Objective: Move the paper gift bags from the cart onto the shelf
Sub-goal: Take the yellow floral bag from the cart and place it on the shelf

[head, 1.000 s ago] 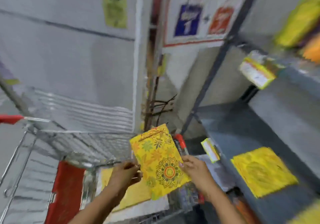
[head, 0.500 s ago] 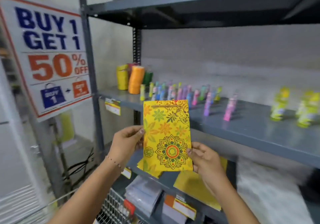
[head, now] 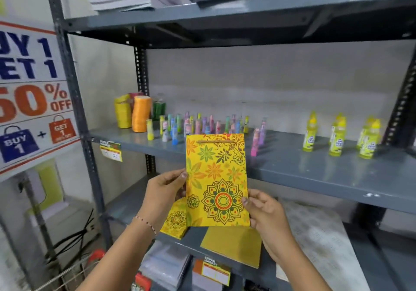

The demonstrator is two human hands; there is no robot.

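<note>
I hold a flat yellow paper gift bag (head: 216, 178) with flower and mandala prints upright in front of the grey metal shelf (head: 315, 173). My left hand (head: 162, 191) pinches its left edge, and my right hand (head: 265, 216) grips its lower right edge. Behind and below it, on the lower shelf board, lies another yellow patterned gift bag (head: 175, 221), beside a plain yellow flat bag (head: 234, 245). A corner of the wire cart (head: 74, 270) shows at the bottom left.
The middle shelf holds spools of ribbon (head: 135, 112), several small coloured tubes (head: 202, 124) and yellow glue bottles (head: 337, 135). A white patterned sheet (head: 319, 241) lies on the lower shelf at right. A "Buy 1 Get 1" sign (head: 33, 92) hangs left of the shelf post.
My view swung from the cart up to the shelf. The gift bag came up from over the cart and now stands upright before the shelf, held by both hands.
</note>
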